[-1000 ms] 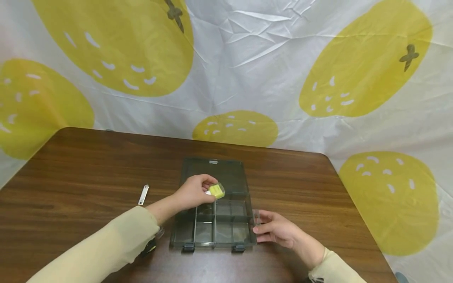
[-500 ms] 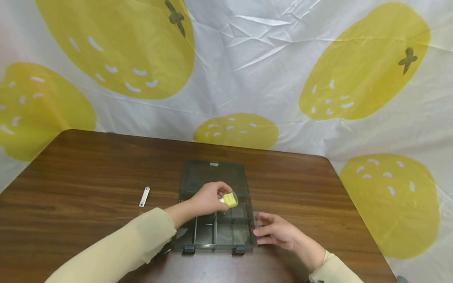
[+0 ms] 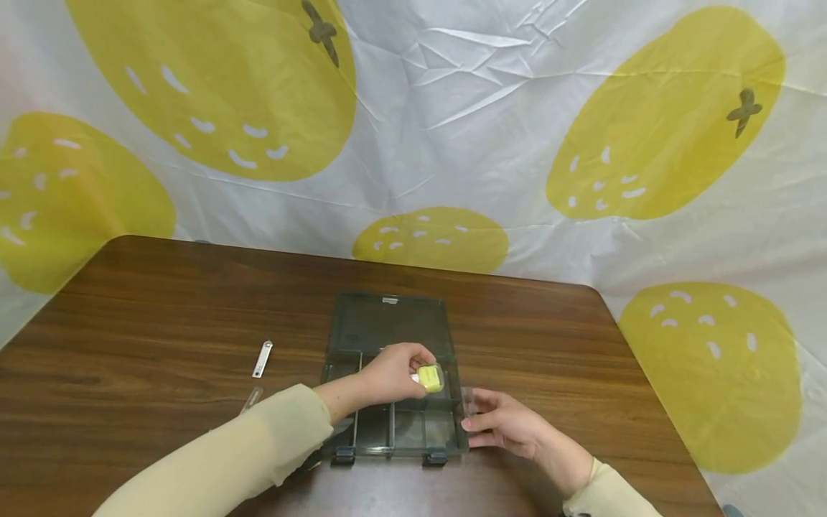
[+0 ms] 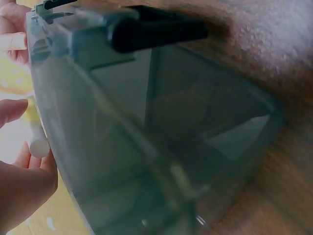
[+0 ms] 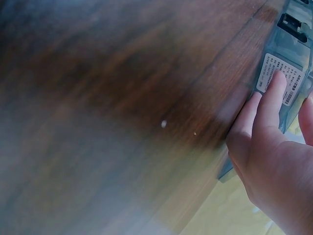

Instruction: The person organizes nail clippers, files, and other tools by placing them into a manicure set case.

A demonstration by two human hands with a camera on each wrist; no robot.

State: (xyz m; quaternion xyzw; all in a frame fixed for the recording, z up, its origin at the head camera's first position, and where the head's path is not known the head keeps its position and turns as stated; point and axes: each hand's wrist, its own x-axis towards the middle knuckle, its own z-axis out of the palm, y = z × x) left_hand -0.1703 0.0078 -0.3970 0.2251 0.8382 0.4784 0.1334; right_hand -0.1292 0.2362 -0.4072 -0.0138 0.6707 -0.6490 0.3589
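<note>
Head view: my left grip [image 3: 394, 373] pinches a small yellow-and-white piece [image 3: 431, 378] over the 2 o'clock side of the compartment box [image 3: 390, 451], while my right grip [image 3: 510, 424] rests loosely, holding nothing, against its 3 o'clock wall. If the pinch loosens, the piece, rounded and glossy, could slip; tilted on the way down, it could catch on a thin divider [image 3: 391, 427]. Should my right side push unevenly, the box might slide across the smooth, wood-grained surface [image 3: 194, 309]. Smoky, see-through plastic forms the flat lid [image 3: 388, 323], open toward 12 o'clock; a slim metallic bar [image 3: 262, 359] lies at 10 o'clock
</note>
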